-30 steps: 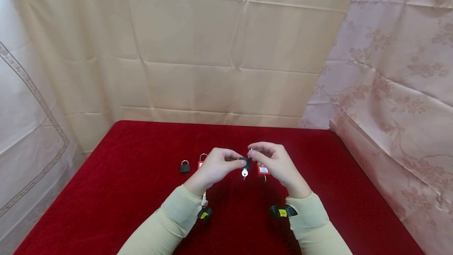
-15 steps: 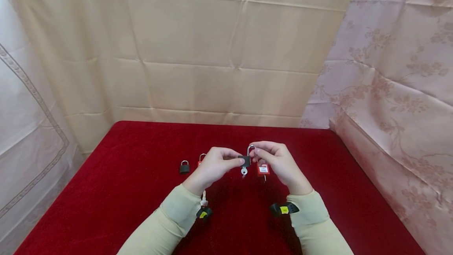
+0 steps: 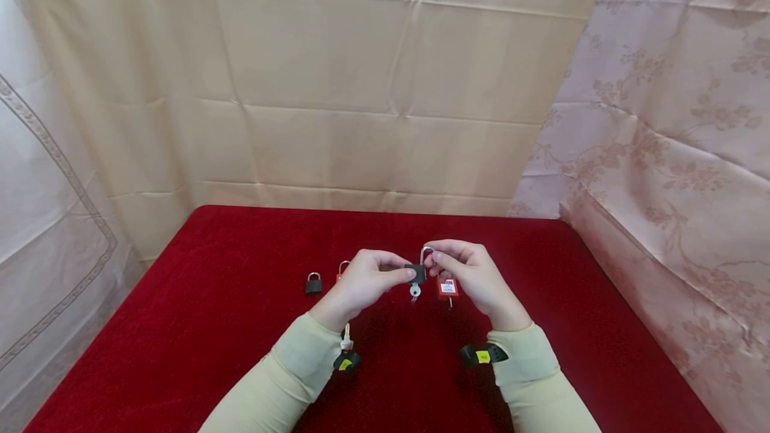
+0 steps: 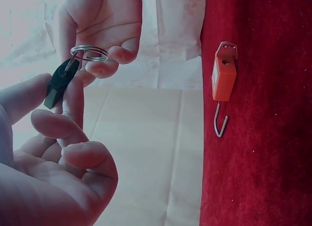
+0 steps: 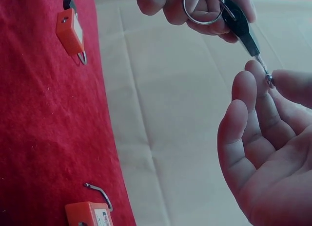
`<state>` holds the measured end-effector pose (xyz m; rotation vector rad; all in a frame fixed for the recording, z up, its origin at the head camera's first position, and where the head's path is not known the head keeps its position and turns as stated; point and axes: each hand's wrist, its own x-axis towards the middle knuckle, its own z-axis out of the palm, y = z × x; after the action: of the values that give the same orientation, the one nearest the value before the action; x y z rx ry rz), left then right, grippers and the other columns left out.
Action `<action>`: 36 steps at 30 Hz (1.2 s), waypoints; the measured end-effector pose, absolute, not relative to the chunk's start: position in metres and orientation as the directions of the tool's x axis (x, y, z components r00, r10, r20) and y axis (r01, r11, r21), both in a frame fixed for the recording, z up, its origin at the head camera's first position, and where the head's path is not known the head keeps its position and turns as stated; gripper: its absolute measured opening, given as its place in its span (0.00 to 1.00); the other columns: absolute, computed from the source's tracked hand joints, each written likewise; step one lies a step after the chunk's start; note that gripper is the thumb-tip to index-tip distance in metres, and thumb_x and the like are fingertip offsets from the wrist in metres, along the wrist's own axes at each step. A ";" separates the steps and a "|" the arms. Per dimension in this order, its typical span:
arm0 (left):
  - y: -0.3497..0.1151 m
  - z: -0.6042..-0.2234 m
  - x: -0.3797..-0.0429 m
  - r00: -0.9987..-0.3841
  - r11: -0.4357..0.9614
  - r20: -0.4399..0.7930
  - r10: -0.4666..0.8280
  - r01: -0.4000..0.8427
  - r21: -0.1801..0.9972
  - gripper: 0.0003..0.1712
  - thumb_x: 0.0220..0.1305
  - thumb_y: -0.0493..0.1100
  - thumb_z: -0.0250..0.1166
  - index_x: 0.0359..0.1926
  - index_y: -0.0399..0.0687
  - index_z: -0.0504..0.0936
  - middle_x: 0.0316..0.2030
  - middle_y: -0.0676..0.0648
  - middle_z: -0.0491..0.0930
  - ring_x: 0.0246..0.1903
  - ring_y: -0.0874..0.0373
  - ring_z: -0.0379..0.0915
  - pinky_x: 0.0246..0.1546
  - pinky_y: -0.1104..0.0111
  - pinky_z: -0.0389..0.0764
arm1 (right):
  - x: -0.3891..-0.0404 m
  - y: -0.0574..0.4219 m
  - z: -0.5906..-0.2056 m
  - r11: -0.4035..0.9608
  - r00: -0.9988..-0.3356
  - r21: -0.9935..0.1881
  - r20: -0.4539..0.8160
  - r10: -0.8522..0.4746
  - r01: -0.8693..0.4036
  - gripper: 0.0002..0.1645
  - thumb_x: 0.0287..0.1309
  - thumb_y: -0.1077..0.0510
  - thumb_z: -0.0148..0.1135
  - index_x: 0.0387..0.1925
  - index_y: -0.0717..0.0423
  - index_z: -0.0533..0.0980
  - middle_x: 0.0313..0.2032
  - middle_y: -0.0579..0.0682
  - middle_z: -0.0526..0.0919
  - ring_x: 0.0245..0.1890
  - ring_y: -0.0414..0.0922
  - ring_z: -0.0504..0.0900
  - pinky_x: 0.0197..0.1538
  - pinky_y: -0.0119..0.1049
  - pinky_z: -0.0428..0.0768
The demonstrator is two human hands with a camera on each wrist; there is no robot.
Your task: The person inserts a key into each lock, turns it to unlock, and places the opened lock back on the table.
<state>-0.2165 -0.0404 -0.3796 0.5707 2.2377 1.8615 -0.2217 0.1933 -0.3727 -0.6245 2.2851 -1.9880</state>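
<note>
The leftmost black padlock [image 3: 313, 286] and two red padlocks [image 3: 447, 289] rest on a red-covered table [image 3: 198, 306], beige cloth [image 3: 325, 79] hanging behind, floral cloth [image 3: 680, 105] right, pale bordered cloth [image 3: 48, 219] left.

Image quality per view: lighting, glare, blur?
Head: fairly even light, but print on the red boxy padlock with a white label is too small to read. Left wrist: pale cloth backdrop washed out at upper left; left hand shaded, bluish. Right wrist: cool cast on the right hand; small black padlock dark, little surface detail; no obvious motion blur.
</note>
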 end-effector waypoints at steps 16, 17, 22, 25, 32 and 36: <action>-0.049 -0.371 -0.218 -0.932 0.183 0.082 0.353 0.155 0.971 0.11 0.65 0.44 0.71 0.46 0.46 0.90 0.36 0.49 0.87 0.36 0.54 0.76 0.40 0.61 0.76 | -0.222 0.195 -0.372 0.059 -0.923 -0.958 0.252 -0.290 -0.280 0.24 0.72 0.59 0.61 0.65 0.62 0.72 0.55 0.63 0.81 0.48 0.63 0.85 0.46 0.52 0.85; -0.049 -0.371 -0.218 -0.933 0.182 0.080 0.352 0.152 0.971 0.11 0.65 0.44 0.71 0.46 0.46 0.90 0.35 0.49 0.87 0.35 0.54 0.75 0.40 0.61 0.75 | -0.222 0.195 -0.371 0.059 -0.923 -0.958 0.254 -0.289 -0.282 0.24 0.72 0.59 0.61 0.65 0.62 0.72 0.55 0.63 0.80 0.48 0.63 0.85 0.46 0.52 0.85; -0.051 -0.372 -0.220 -0.936 0.193 0.081 0.344 0.154 0.969 0.11 0.65 0.44 0.71 0.46 0.45 0.90 0.36 0.50 0.87 0.37 0.54 0.76 0.41 0.60 0.76 | -0.221 0.195 -0.370 0.067 -0.926 -0.958 0.251 -0.280 -0.280 0.25 0.72 0.58 0.60 0.66 0.62 0.71 0.58 0.66 0.78 0.48 0.56 0.86 0.46 0.48 0.85; -0.053 -0.374 -0.221 -0.941 0.214 0.080 0.330 0.157 0.964 0.11 0.66 0.45 0.71 0.46 0.46 0.90 0.37 0.51 0.87 0.40 0.53 0.78 0.44 0.58 0.77 | -0.220 0.195 -0.370 0.076 -0.932 -0.960 0.239 -0.272 -0.269 0.24 0.72 0.58 0.61 0.65 0.62 0.72 0.58 0.64 0.79 0.48 0.56 0.86 0.46 0.47 0.85; -0.055 -0.380 -0.228 -0.956 0.250 0.072 0.286 0.147 0.957 0.10 0.66 0.45 0.70 0.44 0.46 0.89 0.38 0.52 0.87 0.42 0.54 0.79 0.48 0.54 0.77 | -0.222 0.196 -0.372 0.149 -0.953 -0.965 0.174 -0.247 -0.214 0.25 0.72 0.57 0.61 0.65 0.61 0.72 0.57 0.62 0.80 0.49 0.59 0.85 0.48 0.53 0.83; -0.054 -0.387 -0.232 -0.965 0.271 0.067 0.252 0.137 0.953 0.09 0.66 0.44 0.70 0.44 0.45 0.89 0.38 0.51 0.87 0.42 0.54 0.79 0.48 0.54 0.78 | -0.225 0.196 -0.376 0.179 -0.964 -0.970 0.120 -0.237 -0.164 0.25 0.72 0.56 0.61 0.65 0.62 0.71 0.56 0.64 0.80 0.51 0.64 0.84 0.47 0.52 0.84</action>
<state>-0.2321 -0.0536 -0.3865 0.3728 2.4251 1.8023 -0.2250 0.1958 -0.3755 -0.4037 2.3663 -1.9353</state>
